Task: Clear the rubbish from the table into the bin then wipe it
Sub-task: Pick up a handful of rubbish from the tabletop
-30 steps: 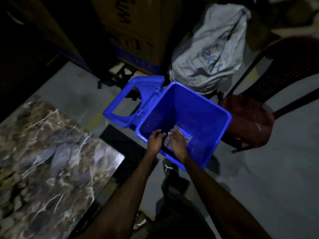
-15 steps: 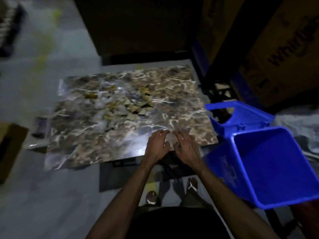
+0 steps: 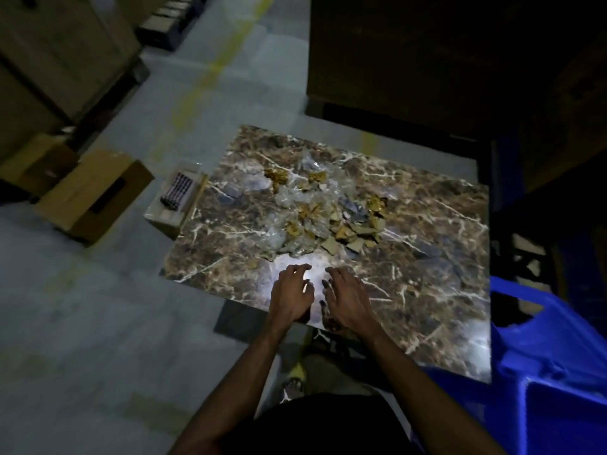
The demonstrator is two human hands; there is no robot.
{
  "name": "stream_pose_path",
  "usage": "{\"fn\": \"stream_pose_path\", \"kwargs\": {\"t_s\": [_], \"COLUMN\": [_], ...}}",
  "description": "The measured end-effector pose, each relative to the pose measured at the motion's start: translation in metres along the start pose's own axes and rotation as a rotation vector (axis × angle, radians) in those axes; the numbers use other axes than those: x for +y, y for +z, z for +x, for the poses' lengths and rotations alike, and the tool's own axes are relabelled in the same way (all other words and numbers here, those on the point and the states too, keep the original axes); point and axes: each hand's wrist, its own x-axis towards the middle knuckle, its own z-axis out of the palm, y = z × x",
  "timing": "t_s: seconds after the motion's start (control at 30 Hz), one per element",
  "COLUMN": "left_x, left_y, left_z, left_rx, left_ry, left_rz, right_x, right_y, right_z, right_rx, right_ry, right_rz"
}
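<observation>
A: Head view: surface condition?
B: Marble-patterned table; rubbish heaped just beyond both hands.
A: Hands?
B: Left hand and right hand empty, fingers spread, loosely bent. Blue bin on the right hand's side; cardboard boxes far left.

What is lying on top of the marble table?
On the marble table lies a pile of rubbish: crumpled clear plastic and brownish scraps. Anything beneath the pile is hidden.

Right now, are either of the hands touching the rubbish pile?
Apart. The head view shows bare tabletop between the rubbish and the fingertips of both the left hand and right hand; both hold nothing.
</observation>
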Motion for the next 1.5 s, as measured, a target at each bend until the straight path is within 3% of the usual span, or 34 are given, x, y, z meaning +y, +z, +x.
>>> {"fn": "stream_pose_path", "kwargs": {"t_s": [0.1, 0.23, 0.43, 0.6, 0.73, 0.83, 0.93, 1.0, 1.07, 1.17, 1.3, 1.43, 1.5], "left_x": [-0.011, -0.025, -0.043, -0.033, -0.028, -0.035, -0.049, -0.055, -0.054, -0.041, -0.021, -0.009, -0.006], "left_y": [-0.009, -0.022, -0.031, -0.029, -0.025, -0.022, -0.021, -0.020, -0.014, -0.004, 0.004, 0.005, 0.014], "left_z": [0.021, 0.055, 0.094, 0.121, 0.144, 0.152, 0.149, 0.145, 0.142, 0.141, 0.132, 0.110, 0.101], "left_rx": [0.066, 0.165, 0.132, 0.077, -0.035, -0.097, 0.019, 0.138, 0.159, 0.046, 0.002, 0.169, 0.215], "left_ry": [-0.184, -0.423, -0.589, -0.543, -0.417, -0.296, -0.240, -0.217, -0.218, -0.203, -0.300, -0.478, -0.544], "left_rz": [-0.110, -0.081, -0.165, -0.270, -0.334, -0.316, -0.263, -0.234, -0.268, -0.349, -0.408, -0.347, -0.352], "right_x": [-0.006, 0.008, 0.032, 0.038, 0.019, 0.007, 0.002, 0.002, 0.001, -0.003, 0.004, 0.046, 0.078], "right_y": [-0.006, -0.005, -0.016, -0.009, -0.004, -0.005, -0.009, -0.009, -0.008, -0.007, -0.009, -0.018, -0.016], "right_z": [0.027, 0.049, 0.088, 0.116, 0.116, 0.109, 0.101, 0.098, 0.097, 0.101, 0.093, 0.069, 0.056], "right_rx": [-0.028, 0.000, 0.133, 0.027, -0.006, 0.076, 0.263, 0.304, 0.279, 0.149, 0.167, 0.448, 0.467], "right_ry": [0.007, 0.071, 0.452, 0.530, 0.411, 0.334, 0.449, 0.536, 0.559, 0.518, 0.429, 0.572, 0.711], "right_rz": [0.075, 0.083, 0.149, 0.203, 0.184, 0.328, 0.475, 0.499, 0.544, 0.577, 0.634, 0.482, 0.302]}}
